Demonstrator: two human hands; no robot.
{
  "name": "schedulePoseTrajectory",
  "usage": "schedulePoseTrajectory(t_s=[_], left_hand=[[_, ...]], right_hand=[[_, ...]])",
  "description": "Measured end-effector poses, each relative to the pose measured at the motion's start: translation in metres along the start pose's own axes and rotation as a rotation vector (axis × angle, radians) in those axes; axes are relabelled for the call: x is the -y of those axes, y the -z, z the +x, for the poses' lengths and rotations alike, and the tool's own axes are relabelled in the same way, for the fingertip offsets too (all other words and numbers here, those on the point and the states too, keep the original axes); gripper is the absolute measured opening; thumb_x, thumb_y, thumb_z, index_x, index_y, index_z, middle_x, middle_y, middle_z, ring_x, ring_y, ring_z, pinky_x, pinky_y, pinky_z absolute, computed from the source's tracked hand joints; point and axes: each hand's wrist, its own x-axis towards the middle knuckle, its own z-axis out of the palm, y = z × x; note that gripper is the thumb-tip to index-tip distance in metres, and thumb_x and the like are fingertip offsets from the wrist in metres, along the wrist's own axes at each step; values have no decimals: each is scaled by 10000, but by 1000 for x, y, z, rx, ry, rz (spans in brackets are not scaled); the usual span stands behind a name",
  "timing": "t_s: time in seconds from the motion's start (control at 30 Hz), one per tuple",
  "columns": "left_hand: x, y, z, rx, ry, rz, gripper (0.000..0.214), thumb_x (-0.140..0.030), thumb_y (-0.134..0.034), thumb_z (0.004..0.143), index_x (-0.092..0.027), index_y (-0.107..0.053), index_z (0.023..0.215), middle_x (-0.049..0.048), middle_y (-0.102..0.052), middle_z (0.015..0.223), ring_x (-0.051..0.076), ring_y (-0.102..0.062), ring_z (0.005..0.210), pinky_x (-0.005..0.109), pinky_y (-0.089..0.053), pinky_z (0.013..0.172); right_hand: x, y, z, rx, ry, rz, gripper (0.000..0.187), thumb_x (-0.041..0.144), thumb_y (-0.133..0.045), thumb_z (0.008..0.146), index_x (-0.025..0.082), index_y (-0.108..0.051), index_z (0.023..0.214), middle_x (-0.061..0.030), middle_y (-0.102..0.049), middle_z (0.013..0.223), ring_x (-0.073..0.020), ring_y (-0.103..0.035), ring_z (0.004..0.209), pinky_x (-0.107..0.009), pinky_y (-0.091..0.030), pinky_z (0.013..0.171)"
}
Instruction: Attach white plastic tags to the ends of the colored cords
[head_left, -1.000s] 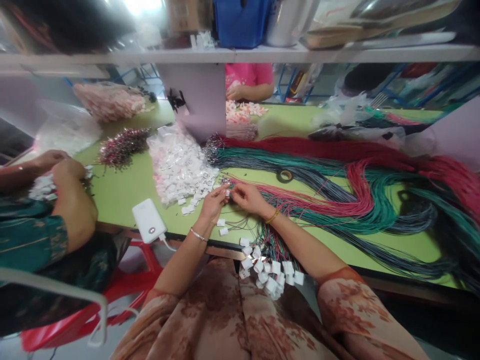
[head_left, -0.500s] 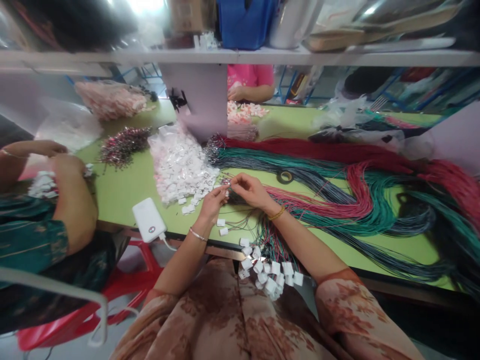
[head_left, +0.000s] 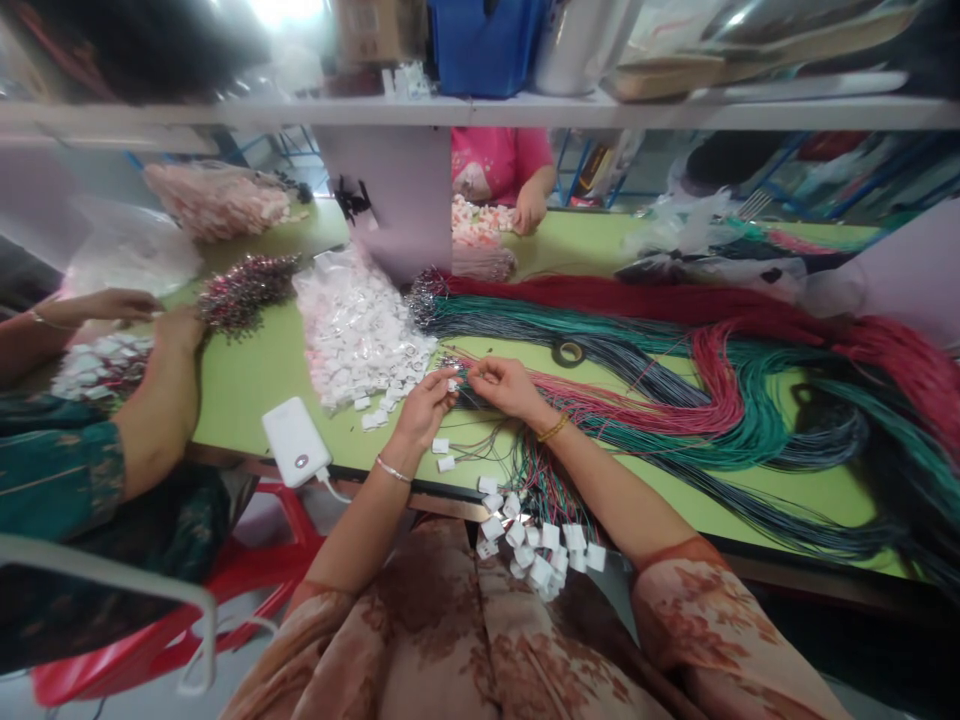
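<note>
My left hand pinches a small white connector over the green table. My right hand is closed in a pinch on thin wires just right of it, the fingertips of both hands almost meeting. A pile of white connectors lies left of my hands. Two loose connectors rest below my left hand. Wires fitted with white connectors hang over the table's near edge onto my lap. Long red, green and grey wire bundles spread to the right.
A white power bank sits at the near edge. A tape roll lies among the wires. A person at the left handles connectors; another person in pink works across the table. A shelf runs overhead. A red stool stands below.
My hands stayed together with small finger shifts. The person at the left stretched an arm toward the metal-tipped bundle. The person in pink reached a hand onto the far pile.
</note>
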Motion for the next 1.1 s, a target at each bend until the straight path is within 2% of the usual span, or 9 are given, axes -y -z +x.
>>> schedulePoseTrajectory(t_s=[0.37, 0.7, 1.1], left_hand=[[0, -1, -1, 2, -3, -2, 227, -194, -721, 717, -139, -676, 932, 44, -673, 862, 82, -569, 683, 215, -443, 668], [-3, -7, -5, -21, -52, 37, 233, -232, -750, 694, -149, -677, 899, 38, -681, 858, 84, -565, 679, 213, -436, 647], [-1, -5, -3, -63, -83, 108, 264, -238, -744, 702, -148, -714, 948, 40, -691, 864, 71, -542, 649, 213, -429, 634]], right_hand=[[2, -5, -5, 15, 50, -108, 254, 401, -500, 843, 173, -537, 737, 18, -508, 607, -97, -374, 527, -232, -301, 524], [2, -9, -3, 1, -64, -71, 312, 438, -499, 815, 183, -473, 638, 35, -438, 568, -95, -359, 537, -234, -279, 520], [-3, -13, -2, -3, -24, -70, 293, 395, -503, 814, 189, -444, 614, 35, -440, 562, -93, -353, 531, -236, -286, 529]])
